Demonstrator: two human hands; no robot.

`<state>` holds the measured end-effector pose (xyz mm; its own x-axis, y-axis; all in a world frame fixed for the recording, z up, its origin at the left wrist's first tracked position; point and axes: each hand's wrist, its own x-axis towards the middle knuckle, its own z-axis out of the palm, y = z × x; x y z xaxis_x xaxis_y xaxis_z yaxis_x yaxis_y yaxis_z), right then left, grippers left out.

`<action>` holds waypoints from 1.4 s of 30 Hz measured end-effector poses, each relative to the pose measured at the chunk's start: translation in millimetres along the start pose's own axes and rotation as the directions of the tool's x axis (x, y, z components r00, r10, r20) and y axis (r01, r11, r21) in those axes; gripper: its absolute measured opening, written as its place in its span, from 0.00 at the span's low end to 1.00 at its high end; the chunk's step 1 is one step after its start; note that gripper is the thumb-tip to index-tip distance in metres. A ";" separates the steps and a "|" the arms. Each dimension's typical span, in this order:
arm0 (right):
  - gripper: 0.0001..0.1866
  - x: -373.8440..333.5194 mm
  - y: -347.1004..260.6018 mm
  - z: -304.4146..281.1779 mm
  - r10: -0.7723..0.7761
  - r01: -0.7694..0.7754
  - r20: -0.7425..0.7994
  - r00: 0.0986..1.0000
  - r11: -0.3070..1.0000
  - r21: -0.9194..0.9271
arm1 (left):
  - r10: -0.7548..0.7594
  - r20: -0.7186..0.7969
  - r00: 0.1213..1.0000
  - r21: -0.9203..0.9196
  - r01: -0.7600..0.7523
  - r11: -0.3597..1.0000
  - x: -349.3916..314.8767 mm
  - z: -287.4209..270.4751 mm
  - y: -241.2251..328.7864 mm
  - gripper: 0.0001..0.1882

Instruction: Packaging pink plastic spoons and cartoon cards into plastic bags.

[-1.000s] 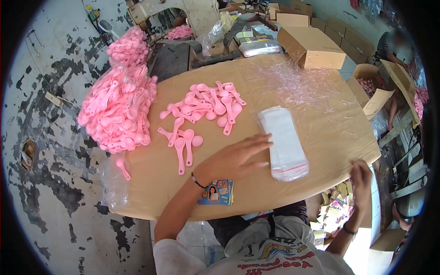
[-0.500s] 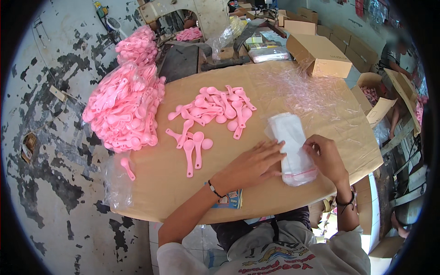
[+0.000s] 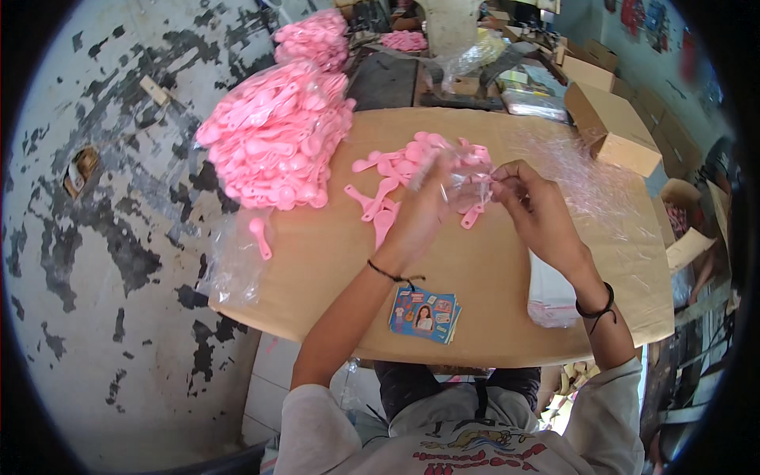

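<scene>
In front of me, a clear plastic bag (image 3: 469, 187) is raised over the pink spoons. The fingertips of my right hand (image 3: 542, 207) pinch its right side. At its left side is my left hand (image 3: 421, 212), with fingers smeared by motion, so their grip is unclear. Beneath and beyond the hands lie loose pink plastic measuring spoons (image 3: 412, 154), partly hidden by the left hand and the bag. A stack of flat clear bags (image 3: 549, 294) rests under my right forearm, near the front edge. Small printed blue cards (image 3: 423, 315) are stacked beside my left wrist.
A big bagged heap of pink spoons (image 3: 273, 138) stands at the left, by the peeling wall. One spoon (image 3: 260, 237) lies on clear plastic at the left edge. Crumpled plastic film (image 3: 574, 170) covers the right; an open cardboard box (image 3: 613, 131) stands behind it.
Both hands have left the bag stack and risen over the spoons, with a single clear bag between them. The view has shifted, and the blue cards now show fully.
</scene>
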<state>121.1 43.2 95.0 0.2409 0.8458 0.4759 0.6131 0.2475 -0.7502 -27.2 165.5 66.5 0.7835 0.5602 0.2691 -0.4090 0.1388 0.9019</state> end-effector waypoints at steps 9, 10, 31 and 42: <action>0.25 -23.9 3.3 70.5 0.093 0.308 0.802 0.590 0.892 -0.330 | 0.039 -0.312 0.949 -0.002 -0.042 0.999 5.5 -41.0 14.5 0.22; 0.25 -21.5 2.8 69.6 0.171 0.223 0.839 0.517 0.919 -0.324 | 0.050 -0.303 0.952 0.017 -0.047 0.999 4.6 -38.1 12.8 0.22; 0.09 56.8 39.1 -3.5 0.089 -0.093 0.298 0.950 0.996 -0.002 | 0.110 -0.323 0.940 -0.053 -0.134 0.989 4.2 -36.7 19.6 0.18; 0.09 65.7 45.6 -4.5 0.032 -0.091 0.274 0.961 0.974 0.206 | 0.204 -0.491 0.847 0.196 -0.120 0.973 4.9 -40.7 14.0 0.18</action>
<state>168.3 107.9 94.2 0.0445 0.9504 0.3078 0.4203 0.2617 -0.8688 -48.1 203.5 66.7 0.3504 0.9038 0.2455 -0.4007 -0.0923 0.9116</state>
